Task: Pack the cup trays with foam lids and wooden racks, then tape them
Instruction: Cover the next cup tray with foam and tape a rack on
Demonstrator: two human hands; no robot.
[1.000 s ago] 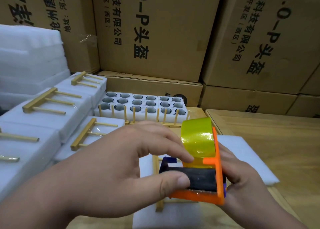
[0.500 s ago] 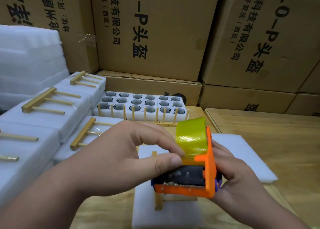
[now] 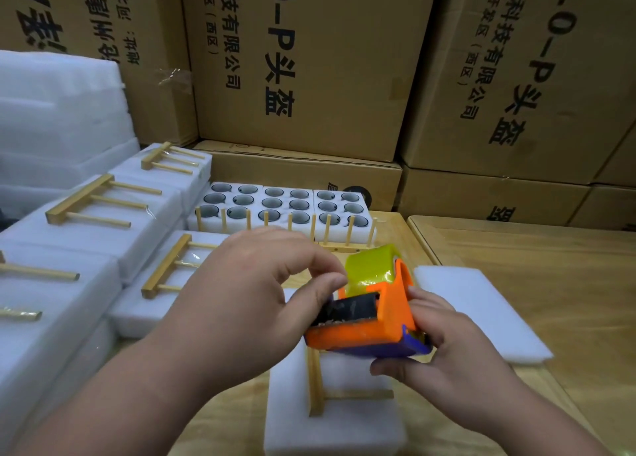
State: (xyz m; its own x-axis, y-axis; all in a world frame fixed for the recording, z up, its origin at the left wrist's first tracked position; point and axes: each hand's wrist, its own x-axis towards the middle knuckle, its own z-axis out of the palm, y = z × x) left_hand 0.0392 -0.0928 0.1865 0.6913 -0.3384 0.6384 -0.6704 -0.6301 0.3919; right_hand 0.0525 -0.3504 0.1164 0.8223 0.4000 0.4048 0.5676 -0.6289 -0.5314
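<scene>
Currently, head view only; one camera, so one set of entries.
Right hand (image 3: 457, 362): grip wraps the purple handle end of the tape dispenser (image 3: 371, 321) from below and the far side, holding it above the package.
Left hand (image 3: 247, 304): thumb and forefinger pinch at the front of the dispenser, where the yellow tape roll (image 3: 370, 266) meets the black roller; probably picking up the loose tape end, though the end itself is too small to make out.
Package in hand (image 3: 330, 421): white foam block on the wooden surface (image 3: 537, 249), directly under the dispenser, with a wooden rack (image 3: 318, 386) lying flat on its top. No tape visible on it.
Spare foam lid (image 3: 481, 314): lies just to the right, partly behind the right hand.
Finished stack (image 3: 86, 225): foam packages with racks on top at left; glossy film over some racks suggests they are already taped.
Open cup tray (image 3: 285, 204): further back, cups showing in their holes, uncovered, with an upright rack in front.
Progress (judgement): several packages done; this one is packed and awaits taping; the open tray is yet to be lidded, racked and taped.
</scene>
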